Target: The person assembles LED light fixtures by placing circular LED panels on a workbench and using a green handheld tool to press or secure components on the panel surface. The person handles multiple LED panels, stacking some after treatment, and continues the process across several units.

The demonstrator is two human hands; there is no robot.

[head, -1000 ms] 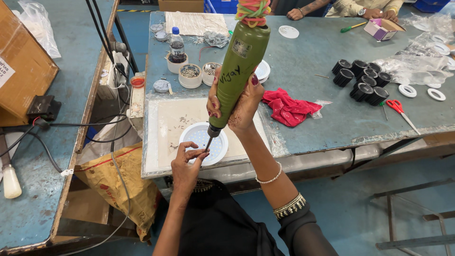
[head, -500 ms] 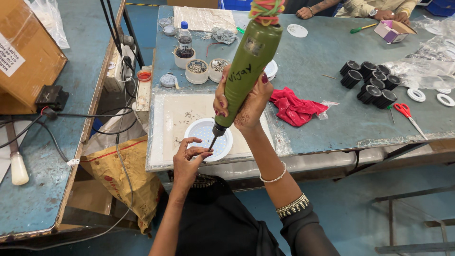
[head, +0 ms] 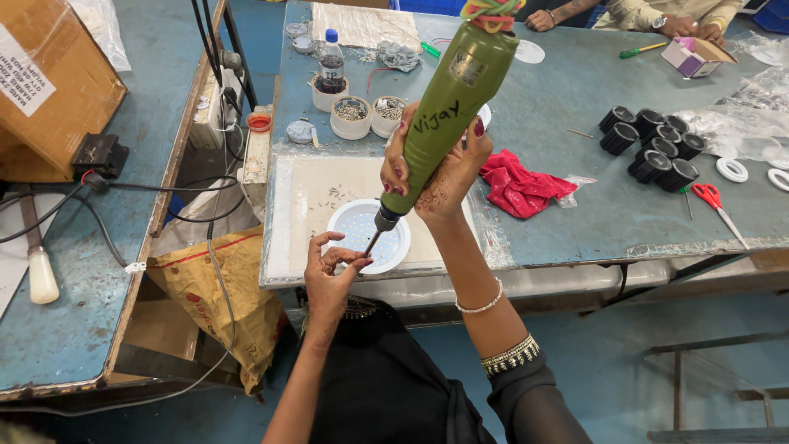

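Screwdriver [head: 448, 115], green and tilted, is wrapped tight by the right grip [head: 436, 168]; its bit points down at the white disc [head: 368, 235] on the bench [head: 575, 222]. Just below, the left grip [head: 329, 271] pinches near the bit tip, touching the disc edge.

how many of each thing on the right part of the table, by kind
black round housings: 7
white rings: 2, the second cut off by the edge
red-handled scissors: 1
red cloth: 1
total: 11
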